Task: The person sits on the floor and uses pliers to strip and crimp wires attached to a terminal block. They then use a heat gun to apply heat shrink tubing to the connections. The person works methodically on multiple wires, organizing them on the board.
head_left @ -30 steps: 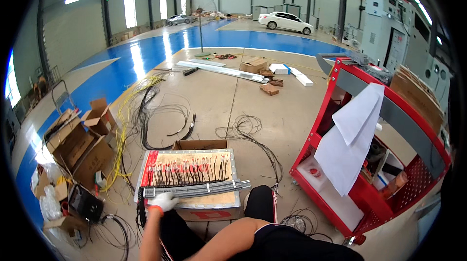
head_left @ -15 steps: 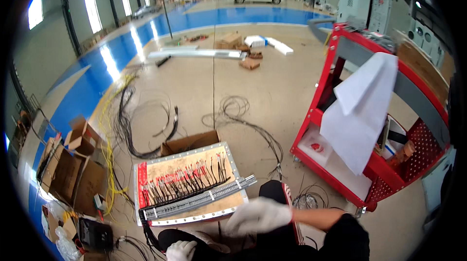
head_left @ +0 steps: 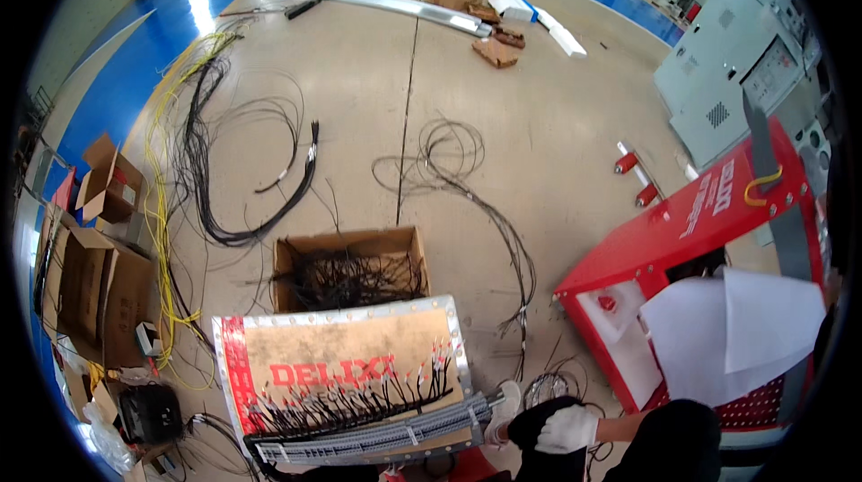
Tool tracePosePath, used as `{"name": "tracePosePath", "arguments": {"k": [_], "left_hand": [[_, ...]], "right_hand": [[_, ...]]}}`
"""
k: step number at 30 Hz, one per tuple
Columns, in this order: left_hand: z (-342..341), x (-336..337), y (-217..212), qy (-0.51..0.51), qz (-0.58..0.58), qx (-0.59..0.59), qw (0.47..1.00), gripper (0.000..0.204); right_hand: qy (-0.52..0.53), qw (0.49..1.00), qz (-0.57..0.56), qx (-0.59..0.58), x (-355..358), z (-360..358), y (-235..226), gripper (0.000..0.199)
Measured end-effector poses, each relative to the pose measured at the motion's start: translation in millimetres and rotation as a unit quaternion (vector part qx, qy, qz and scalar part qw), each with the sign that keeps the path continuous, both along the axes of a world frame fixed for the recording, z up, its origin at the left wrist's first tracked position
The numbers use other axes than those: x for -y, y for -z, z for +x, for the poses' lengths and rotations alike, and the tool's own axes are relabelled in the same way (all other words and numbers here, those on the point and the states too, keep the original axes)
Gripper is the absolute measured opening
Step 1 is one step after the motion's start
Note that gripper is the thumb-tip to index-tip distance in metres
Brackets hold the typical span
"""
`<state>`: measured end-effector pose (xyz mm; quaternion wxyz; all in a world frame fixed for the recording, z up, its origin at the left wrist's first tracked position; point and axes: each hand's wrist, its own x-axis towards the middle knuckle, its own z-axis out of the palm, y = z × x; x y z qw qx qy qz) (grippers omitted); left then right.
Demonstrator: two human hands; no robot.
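Note:
My right hand (head_left: 567, 430), in a white glove, lies over my dark-trousered knee with its fingers spread, and I see nothing in it. To its left is a flat panel (head_left: 453, 325) with a metal rim full of holes and a cardboard top. Along its near side runs a grey slotted wiring duct (head_left: 377, 437). A row of short black wires (head_left: 359, 397) with pale and red ends sticks up beside the duct. My left hand does not show.
An open carton (head_left: 283, 258) of tangled black wires stands behind the panel. More cartons (head_left: 126, 302) and yellow cable (head_left: 162, 276) lie left. Black cable (head_left: 516, 253) crosses the floor. A red cart (head_left: 664, 240) with white sheets (head_left: 727, 325) stands right. Metal strips (head_left: 386, 6) lie far off.
The view has tipped downward. My right hand has moved right, from beside the panel's near edge to my knee. My left hand, low in the earlier picture, has left the view.

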<state>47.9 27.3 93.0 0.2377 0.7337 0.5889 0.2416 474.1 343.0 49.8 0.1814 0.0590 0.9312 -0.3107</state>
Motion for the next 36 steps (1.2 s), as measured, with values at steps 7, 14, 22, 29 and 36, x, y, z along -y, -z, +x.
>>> {"name": "tracePosePath", "arguments": {"k": [7, 14, 22, 29, 36], "left_hand": [[38.8, -52.0, -61.5, 0.113, -0.214, -0.061, 0.968, 0.020], [143.2, -199.9, -255.8, 0.201, -0.292, -0.111, 0.928, 0.026], [252.0, -302.0, -342.2, 0.124, -0.308, 0.116, 0.936, 0.026], [290.1, -423.5, -387.0, 0.171, -0.301, 0.153, 0.926, 0.026], [287.8, -553.3, -381.1, 0.168, -0.329, 0.172, 0.913, 0.026]], "right_hand": [[0.120, 0.992, -0.035, -0.023, 16.1, -0.1, -40.9, 0.038], [0.421, 0.874, -0.234, 0.056, 150.0, -11.2, -80.5, 0.028], [0.574, 0.818, -0.009, -0.022, 13.4, 98.5, -260.9, 0.024], [0.596, 0.768, -0.226, -0.066, -75.0, 123.5, -470.4, 0.028], [0.593, 0.742, 0.173, -0.260, -219.3, 181.3, -599.5, 0.030]]}}
